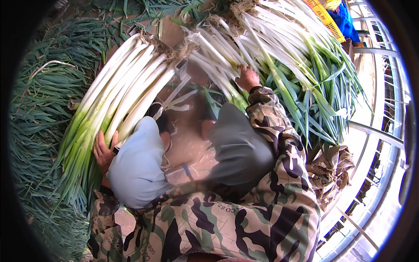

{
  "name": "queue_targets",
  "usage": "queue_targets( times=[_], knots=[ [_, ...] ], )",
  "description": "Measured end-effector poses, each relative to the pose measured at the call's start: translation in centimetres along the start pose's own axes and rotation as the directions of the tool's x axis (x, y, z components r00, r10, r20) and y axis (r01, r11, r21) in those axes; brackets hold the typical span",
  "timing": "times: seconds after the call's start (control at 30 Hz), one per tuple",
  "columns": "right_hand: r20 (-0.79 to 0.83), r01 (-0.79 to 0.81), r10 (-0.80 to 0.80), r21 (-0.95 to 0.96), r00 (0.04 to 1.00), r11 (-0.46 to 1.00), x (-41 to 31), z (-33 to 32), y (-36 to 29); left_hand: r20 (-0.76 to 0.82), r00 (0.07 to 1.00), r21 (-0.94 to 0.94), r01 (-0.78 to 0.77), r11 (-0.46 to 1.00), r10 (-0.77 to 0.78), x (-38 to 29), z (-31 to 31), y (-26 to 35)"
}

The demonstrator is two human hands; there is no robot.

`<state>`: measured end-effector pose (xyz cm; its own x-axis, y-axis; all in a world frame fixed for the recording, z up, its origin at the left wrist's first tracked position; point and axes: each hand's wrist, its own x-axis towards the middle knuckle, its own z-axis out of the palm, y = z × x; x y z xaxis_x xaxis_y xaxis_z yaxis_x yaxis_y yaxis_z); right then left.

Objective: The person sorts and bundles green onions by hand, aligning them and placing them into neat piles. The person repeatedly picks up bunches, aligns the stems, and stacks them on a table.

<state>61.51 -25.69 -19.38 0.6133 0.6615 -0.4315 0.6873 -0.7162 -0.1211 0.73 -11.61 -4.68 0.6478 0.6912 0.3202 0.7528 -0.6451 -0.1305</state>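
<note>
Several long green onions (121, 88) with white stalks lie side by side at the left, roots at the top and green leaves towards the lower left. My left hand (104, 151) rests against their right edge, near where white turns to green, its fingers spread; its palm is partly hidden. At the centre right, my right hand (247, 77) lies on the stalks of another group of green onions (216, 62), fingers bent over them; whether it grips one is not plain. A larger heap of green onions (288, 42) lies just right of that hand.
A thick bank of green leaves (49, 98) fills the left side. Loose peeled strips (178, 98) lie on the floor (190, 144) between my knees. A yellow crate (324, 19) and blue cloth (347, 23) are at the upper right, crumpled brown paper (334, 173) and metal framing (376, 134) at the right.
</note>
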Motion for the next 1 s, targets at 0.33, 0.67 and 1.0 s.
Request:
queue_targets(
  times=[0.33,0.67,1.0],
  knots=[
    [-0.16,0.04,-0.021,0.117,0.987,0.992,-2.8,-1.6,0.1,-0.023,0.998,-0.048,0.063,0.997,-0.065,-0.8,2.1,-0.5],
    [-0.509,0.516,-0.306,0.345,0.805,0.784,-12.0,-17.6,-7.2,0.188,0.97,0.036,-0.167,0.985,0.157,-1.5,3.1,-2.4],
    [-0.634,0.711,-0.333,0.672,0.698,0.209,-23.9,-28.6,-20.8,0.15,0.988,-0.499,0.099,0.861,-0.026,8.2,-7.4,-2.8]
  ],
)
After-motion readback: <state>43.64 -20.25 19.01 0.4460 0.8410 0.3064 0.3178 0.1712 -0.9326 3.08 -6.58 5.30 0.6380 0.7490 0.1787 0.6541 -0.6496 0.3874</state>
